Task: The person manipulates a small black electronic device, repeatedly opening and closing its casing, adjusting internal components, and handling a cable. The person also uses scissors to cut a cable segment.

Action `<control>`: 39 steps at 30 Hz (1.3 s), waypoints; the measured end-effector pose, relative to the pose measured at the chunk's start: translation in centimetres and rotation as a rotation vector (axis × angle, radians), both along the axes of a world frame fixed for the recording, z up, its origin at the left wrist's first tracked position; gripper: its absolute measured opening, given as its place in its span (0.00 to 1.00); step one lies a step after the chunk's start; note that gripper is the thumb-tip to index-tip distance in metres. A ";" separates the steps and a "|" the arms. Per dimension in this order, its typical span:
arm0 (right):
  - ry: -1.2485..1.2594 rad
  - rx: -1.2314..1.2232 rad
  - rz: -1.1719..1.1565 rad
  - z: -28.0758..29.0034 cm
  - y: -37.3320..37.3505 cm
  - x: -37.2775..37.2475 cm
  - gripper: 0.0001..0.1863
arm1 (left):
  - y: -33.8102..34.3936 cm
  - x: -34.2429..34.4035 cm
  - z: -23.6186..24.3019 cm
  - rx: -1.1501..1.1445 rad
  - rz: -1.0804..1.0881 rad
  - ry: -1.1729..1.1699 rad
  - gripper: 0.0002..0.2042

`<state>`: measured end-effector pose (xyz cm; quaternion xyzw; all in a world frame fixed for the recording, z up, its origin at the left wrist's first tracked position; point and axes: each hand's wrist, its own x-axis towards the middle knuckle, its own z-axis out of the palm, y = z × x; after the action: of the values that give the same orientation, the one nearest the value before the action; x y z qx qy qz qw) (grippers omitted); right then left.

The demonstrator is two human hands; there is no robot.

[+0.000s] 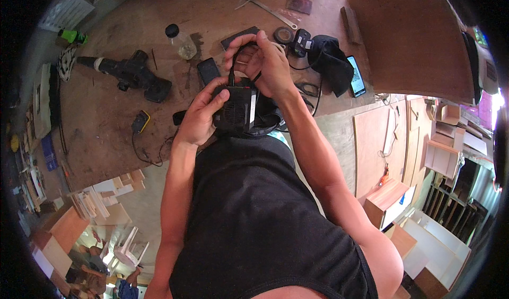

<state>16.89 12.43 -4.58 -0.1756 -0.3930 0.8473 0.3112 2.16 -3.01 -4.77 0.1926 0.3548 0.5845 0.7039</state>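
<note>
My left hand [204, 110] grips a black boxy device [236, 110] at the front edge of the wooden bench [101, 145], with a black cable [231, 75] rising from its top. Just above it my right hand [260, 65] has curled fingers around the cable, thumb raised. Behind the device lie a black bag or strap [270, 121] and a dark phone [208, 71]. To the right are a small black gadget [301, 41], a tape roll [283, 35], black cloth [334, 68] and a lit phone [356, 76].
A black power tool [135, 73], lidded jar [183, 44], yellow-black gadget [140, 123] and metal wrench [275, 15] lie on the bench. A wooden panel [403, 33] stands at upper right. Plywood boxes [442, 156] sit beyond the bench. Other people [98, 267] are at lower left.
</note>
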 end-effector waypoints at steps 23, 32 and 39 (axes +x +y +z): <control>0.047 -0.165 -0.071 -0.5 -1.1 -0.4 0.42 | -0.9 0.4 -2.0 0.080 0.099 0.224 0.21; -0.674 0.361 -0.098 -4.0 -2.8 5.1 0.18 | -1.2 -3.1 -3.9 0.093 0.313 0.215 0.22; -1.032 0.510 -0.212 -4.9 -3.6 8.1 0.15 | -1.5 -2.1 -3.9 0.057 0.292 0.240 0.22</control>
<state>25.00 8.87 -9.49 -0.5233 -0.6655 0.4952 0.1950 0.04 -4.47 -8.68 0.2271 0.4436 0.6632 0.5584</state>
